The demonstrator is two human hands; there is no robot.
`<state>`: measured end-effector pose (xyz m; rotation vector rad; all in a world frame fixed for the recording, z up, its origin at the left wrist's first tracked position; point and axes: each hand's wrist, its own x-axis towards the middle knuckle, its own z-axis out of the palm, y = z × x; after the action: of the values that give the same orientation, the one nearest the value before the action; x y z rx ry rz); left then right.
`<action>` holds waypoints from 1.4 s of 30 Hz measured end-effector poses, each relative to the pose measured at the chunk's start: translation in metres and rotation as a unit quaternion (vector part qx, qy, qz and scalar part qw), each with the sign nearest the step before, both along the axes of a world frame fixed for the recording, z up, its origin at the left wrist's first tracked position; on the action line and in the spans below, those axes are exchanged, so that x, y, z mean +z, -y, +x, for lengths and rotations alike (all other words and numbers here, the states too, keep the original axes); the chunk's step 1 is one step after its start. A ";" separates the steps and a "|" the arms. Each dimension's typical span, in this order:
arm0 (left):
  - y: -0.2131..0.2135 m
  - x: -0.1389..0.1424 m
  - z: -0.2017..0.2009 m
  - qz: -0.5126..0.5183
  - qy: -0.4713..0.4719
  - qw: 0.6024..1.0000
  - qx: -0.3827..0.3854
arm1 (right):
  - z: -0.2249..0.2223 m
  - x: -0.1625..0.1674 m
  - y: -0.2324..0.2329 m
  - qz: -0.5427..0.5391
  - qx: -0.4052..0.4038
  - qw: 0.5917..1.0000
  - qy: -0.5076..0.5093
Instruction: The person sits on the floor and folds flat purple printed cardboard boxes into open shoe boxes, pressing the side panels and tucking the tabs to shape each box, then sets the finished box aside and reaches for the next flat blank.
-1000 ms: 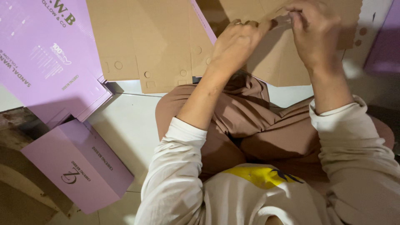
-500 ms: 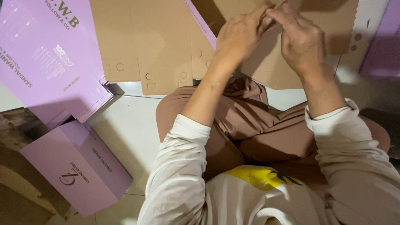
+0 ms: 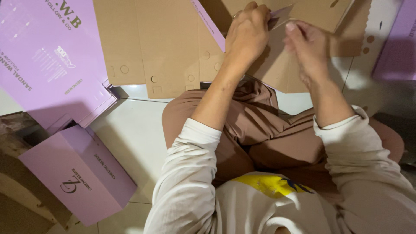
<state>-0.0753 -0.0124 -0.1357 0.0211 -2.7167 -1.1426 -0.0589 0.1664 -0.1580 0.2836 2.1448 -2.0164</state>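
Cardboard sheet, brown side up and die-cut with small round holes, lies flat on the white tiled floor in front of a seated person. Its far portion reaches the top edge of the view, where both hands work on it.

Left hand is curled into a loose fist, fingers closed on a small lilac flap at the upper edge of the sheet. The flap's lilac face shows just beside the knuckles. Right hand is close beside the left but apart from it, fingers together and extended, the fingertip near the same flap; whether it touches the flap cannot be told, and it grips nothing visible.

Both forearms are bare to pushed-up cream sleeves. Brown trousers cover the folded legs below the hands, and their cloth overlaps the near edge of the sheet.

A lilac strip runs diagonally across the sheet, left of the left hand. A large lilac flat sheet with printing lies at upper left, overlapping the brown sheet's left edge. An assembled lilac box stands at lower left on the floor, well apart from the hands. Another lilac piece shows at the right edge.
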 end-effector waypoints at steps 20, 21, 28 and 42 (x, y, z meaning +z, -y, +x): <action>0.017 -0.001 -0.008 0.056 0.071 0.993 -0.071 | -0.005 -0.014 0.004 -0.184 0.047 0.966 0.174; 0.018 0.000 -0.008 0.058 0.066 0.993 -0.075 | -0.005 -0.014 0.004 -0.182 0.051 0.966 0.174; 0.011 0.005 0.000 0.049 0.013 0.995 -0.085 | -0.003 -0.007 0.001 -0.153 0.059 0.978 0.131; 0.010 -0.027 -0.012 0.088 0.122 0.987 -0.049 | 0.011 -0.060 0.001 -0.197 -0.053 0.964 0.173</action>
<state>-0.0878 -0.0223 -0.1630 0.0576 -2.8427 -1.4983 -0.0480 0.1649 -0.2182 0.6438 1.5151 -2.1992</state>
